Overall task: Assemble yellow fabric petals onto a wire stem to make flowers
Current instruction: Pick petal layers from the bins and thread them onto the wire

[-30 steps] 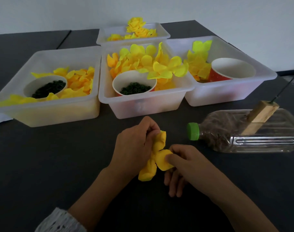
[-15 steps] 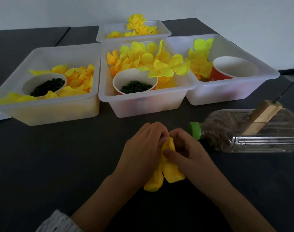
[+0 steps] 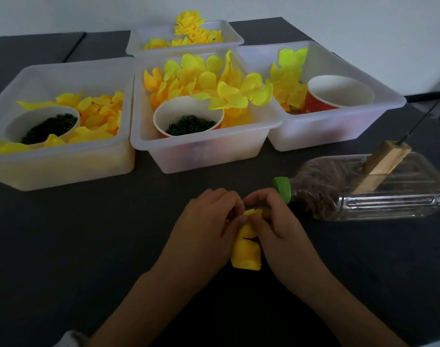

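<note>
Both hands pinching a rolled yellow petal bundle above the bench

Yellow petal bundle (image 3: 246, 251) sits low centre, between the two hands, over the dark bench (image 3: 88, 234). Rolled shape, long axis running near-to-far, lower end toward the camera, top end tucked up among the fingertips. No wire stem can be made out in it. Left hand (image 3: 209, 226) comes in from lower left, back of hand up, fingers curled onto the bundle's left side and top. Right hand (image 3: 276, 224) mirrors it from lower right, thumb and fingers curled round the top edge, gripping the same bundle. Fingertips of both hands meet at the top. Just right of the right hand lies a clear bottle (image 3: 369, 194) on its side, green cap (image 3: 282, 189) pointing left. Behind: four white bins (image 3: 201, 154) with loose yellow petals and cups
</note>
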